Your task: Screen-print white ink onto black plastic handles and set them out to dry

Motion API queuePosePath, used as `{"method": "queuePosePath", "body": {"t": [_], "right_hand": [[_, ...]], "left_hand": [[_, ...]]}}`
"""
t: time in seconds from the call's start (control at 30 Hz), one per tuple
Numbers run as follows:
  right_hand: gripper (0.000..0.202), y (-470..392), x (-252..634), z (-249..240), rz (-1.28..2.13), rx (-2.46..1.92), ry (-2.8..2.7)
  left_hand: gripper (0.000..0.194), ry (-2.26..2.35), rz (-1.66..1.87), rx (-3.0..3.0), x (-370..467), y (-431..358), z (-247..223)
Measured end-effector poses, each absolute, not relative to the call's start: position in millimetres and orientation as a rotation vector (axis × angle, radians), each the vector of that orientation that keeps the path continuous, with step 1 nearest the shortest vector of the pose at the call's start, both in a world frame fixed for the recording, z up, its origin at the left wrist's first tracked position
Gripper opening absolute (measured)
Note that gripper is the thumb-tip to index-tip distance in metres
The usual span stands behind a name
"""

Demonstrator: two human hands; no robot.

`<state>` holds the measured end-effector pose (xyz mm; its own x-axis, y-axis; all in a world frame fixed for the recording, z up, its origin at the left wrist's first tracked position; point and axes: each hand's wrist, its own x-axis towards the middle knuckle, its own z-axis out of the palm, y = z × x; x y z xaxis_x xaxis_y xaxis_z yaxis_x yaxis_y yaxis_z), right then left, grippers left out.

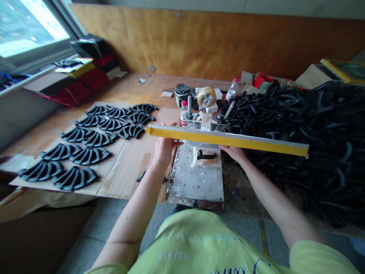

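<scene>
And there's the long yellow bar (228, 140), stretched across the centre and right of the frame! The left hand (164, 149) grips it near its left end; the right hand (234, 153) meets its lower edge, fingers partly hidden, so its grip I cannot tell. Just below, centre frame, a black handle (207, 155) lies on the metal plate (196, 180). Black pieces (76, 178) line the cardboard (122, 167) at left; a dark heap (285, 114) fills the right!

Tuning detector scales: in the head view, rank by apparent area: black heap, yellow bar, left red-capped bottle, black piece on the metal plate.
1. Black heap
2. Yellow bar
3. Left bottle and black piece: too alike to rank
</scene>
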<state>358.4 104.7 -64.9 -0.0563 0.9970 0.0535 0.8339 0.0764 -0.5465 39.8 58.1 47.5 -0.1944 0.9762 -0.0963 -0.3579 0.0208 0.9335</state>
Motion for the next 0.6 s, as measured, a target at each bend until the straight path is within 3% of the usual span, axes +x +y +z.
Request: {"method": "queuePosePath", "body": {"t": [0.07,0.23,0.4,0.6], "right_hand": [[0.031,84,337,-78,0.521,-1.685,-2.177],[0.008,29,275,-71,0.29,-1.486,-2.311],[0.024,-5,257,-53,0.332,-1.016,-2.583],[0.051,35,382,-56,0.021,-1.983,-2.234]], "left_hand": [[0.056,1.127,1.378,0.679,49,46,26],[0.06,1.066,0.792,0.439,79,-14,-43],[0.037,1.172,0.898,0.279,60,-50,-76],[0.04,1.815,1.072,0.126,-66,-84,-132]]}}
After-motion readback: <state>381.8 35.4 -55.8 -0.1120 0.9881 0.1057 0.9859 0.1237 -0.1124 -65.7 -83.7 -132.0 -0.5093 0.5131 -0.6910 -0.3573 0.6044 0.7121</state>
